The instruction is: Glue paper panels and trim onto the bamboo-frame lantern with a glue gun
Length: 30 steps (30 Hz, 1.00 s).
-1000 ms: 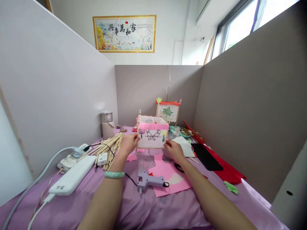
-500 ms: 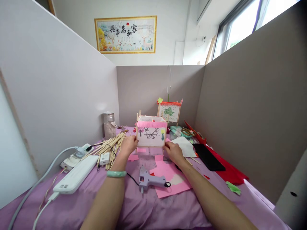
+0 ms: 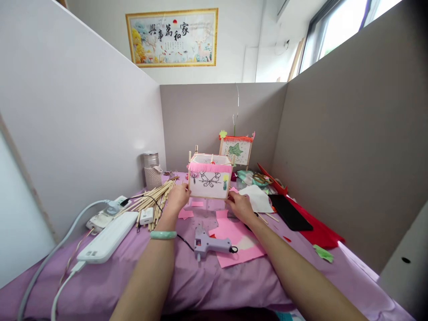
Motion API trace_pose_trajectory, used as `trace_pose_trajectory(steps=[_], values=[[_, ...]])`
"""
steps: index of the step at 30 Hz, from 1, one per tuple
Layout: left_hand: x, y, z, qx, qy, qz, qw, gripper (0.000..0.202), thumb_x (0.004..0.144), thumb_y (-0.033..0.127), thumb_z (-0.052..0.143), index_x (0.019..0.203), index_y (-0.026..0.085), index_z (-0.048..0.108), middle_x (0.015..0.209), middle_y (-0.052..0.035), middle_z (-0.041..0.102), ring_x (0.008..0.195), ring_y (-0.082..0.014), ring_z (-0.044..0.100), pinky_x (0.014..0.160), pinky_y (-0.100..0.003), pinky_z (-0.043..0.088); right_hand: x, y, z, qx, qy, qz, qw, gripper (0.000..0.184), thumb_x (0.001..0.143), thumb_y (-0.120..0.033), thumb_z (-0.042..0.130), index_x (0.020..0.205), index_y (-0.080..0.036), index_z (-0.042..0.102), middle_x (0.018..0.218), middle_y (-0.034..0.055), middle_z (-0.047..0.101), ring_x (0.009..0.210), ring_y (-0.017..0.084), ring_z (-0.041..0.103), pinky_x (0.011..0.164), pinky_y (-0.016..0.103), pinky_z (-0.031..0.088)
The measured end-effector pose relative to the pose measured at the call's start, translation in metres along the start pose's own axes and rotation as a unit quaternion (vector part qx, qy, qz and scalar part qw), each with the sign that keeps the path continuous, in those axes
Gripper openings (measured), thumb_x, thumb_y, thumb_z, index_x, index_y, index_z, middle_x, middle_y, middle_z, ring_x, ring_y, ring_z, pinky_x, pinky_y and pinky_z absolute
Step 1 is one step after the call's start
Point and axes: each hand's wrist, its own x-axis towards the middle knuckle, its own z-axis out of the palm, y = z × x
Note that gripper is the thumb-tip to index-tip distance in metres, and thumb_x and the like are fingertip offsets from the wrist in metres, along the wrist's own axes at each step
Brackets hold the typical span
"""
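A box-shaped paper lantern (image 3: pixel 210 180) on a frame of thin wooden sticks is between my hands. Its front panel carries a black line drawing and a pink fringe along the top. My left hand (image 3: pixel 179 196) grips its lower left corner, fingers closed. My right hand (image 3: pixel 239 204) pinches its lower right corner. In front of it lies a lilac glue gun (image 3: pixel 212 244), partly over a cut sheet of pink paper (image 3: pixel 249 254). Behind the lantern stands a second one with a red fringe (image 3: pixel 236 149), a green shape on its panel.
To the left are a pile of wooden sticks (image 3: pixel 157 200), a white power bank (image 3: pixel 109 237), a power strip (image 3: pixel 100 220) and a glass jar (image 3: pixel 152 169). A black phone (image 3: pixel 291 213) lies on red fabric (image 3: pixel 323 236) at right. Grey partitions (image 3: pixel 200 116) enclose the table.
The view has tipped slightly downward. The lantern is turned a little, showing more of its open top, and both hands keep hold of it.
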Motion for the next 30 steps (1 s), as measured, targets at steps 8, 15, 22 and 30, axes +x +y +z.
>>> trace_pose_trajectory(steps=[8, 15, 22, 30], values=[[-0.002, 0.001, -0.002, -0.011, -0.019, -0.019, 1.000, 0.032, 0.082, 0.025, 0.050, 0.106, 0.016, 0.068, 0.098, -0.0139, 0.071, 0.094, -0.0259, 0.065, 0.080, -0.032, 0.046, -0.001, -0.002, 0.001, -0.023, -0.021, 0.013, 0.999, 0.012, 0.081, -0.026, 0.061, 0.090, -0.021, 0.067, 0.087, 0.0031, 0.074, 0.085, 0.020, 0.065, 0.070, 0.025, 0.039], [-0.002, -0.001, 0.004, -0.016, -0.050, -0.022, 0.998, 0.029, 0.083, 0.026, 0.049, 0.099, 0.014, 0.071, 0.099, -0.0184, 0.071, 0.095, -0.0289, 0.065, 0.081, -0.035, 0.045, -0.002, -0.003, 0.001, -0.037, -0.025, 0.026, 0.999, 0.013, 0.082, -0.027, 0.060, 0.092, -0.022, 0.067, 0.090, 0.0046, 0.074, 0.088, 0.021, 0.065, 0.073, 0.027, 0.040], [0.001, -0.002, 0.008, -0.024, -0.051, -0.015, 0.998, 0.029, 0.082, 0.023, 0.048, 0.102, 0.014, 0.067, 0.090, -0.0145, 0.072, 0.087, -0.0255, 0.065, 0.075, -0.032, 0.045, -0.002, 0.000, 0.006, -0.001, -0.005, 0.015, 1.000, 0.019, 0.082, -0.025, 0.060, 0.100, -0.023, 0.064, 0.088, 0.0033, 0.073, 0.083, 0.020, 0.066, 0.072, 0.027, 0.042], [-0.001, -0.003, -0.008, -0.186, 0.063, 0.036, 0.980, 0.035, 0.084, 0.035, 0.047, 0.106, 0.020, 0.070, 0.061, -0.0018, 0.065, 0.067, -0.0182, 0.061, 0.069, -0.027, 0.043, 0.001, 0.003, -0.005, 0.179, 0.081, -0.039, 0.980, 0.029, 0.084, -0.037, 0.053, 0.105, -0.020, 0.062, 0.079, 0.0017, 0.069, 0.071, 0.018, 0.062, 0.067, 0.027, 0.045]])
